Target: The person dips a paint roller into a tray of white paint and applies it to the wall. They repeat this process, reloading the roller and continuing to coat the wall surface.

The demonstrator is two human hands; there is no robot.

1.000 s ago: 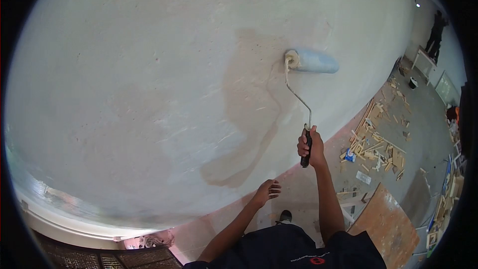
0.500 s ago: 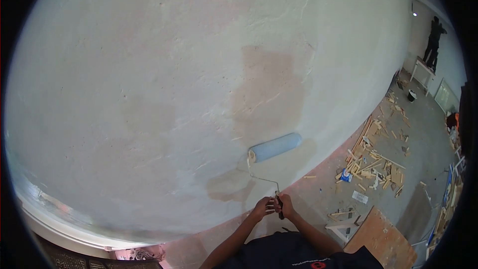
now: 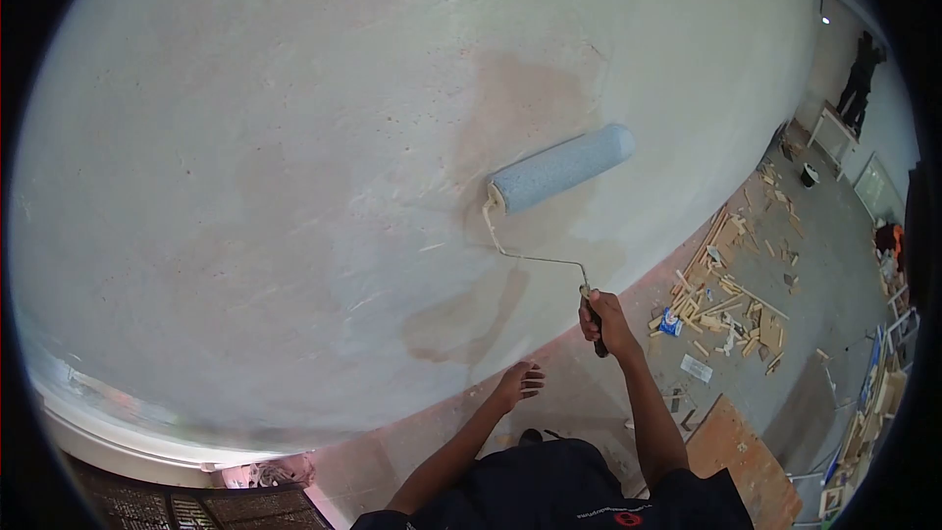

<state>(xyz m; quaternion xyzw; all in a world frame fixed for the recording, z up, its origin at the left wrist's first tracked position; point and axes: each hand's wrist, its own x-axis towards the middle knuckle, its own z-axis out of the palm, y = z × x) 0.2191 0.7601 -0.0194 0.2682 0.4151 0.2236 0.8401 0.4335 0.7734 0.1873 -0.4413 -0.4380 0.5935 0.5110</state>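
A paint roller (image 3: 562,169) with a pale blue sleeve and a bent wire frame is up against the white wall (image 3: 324,88). My right hand (image 3: 608,322) is wrapped round its black handle, with the arm stretched forward. Below and to the left, my left hand (image 3: 519,384) is off the handle, fingers apart and nothing in them, near the foot of the wall. Darker, damp-looking beige patches (image 3: 525,88) show on the wall above and below the roller.
Wood offcuts (image 3: 736,309) litter the floor on the right, with a blue packet (image 3: 670,322) among them. A brown board (image 3: 741,456) lies at lower right. Farther back are a black bucket (image 3: 810,176) and a person (image 3: 861,83) standing on a white trestle (image 3: 832,133).
The roller has moved up the wall and slightly right, carried by my right hand. My left hand has come off the handle and stays lower down.
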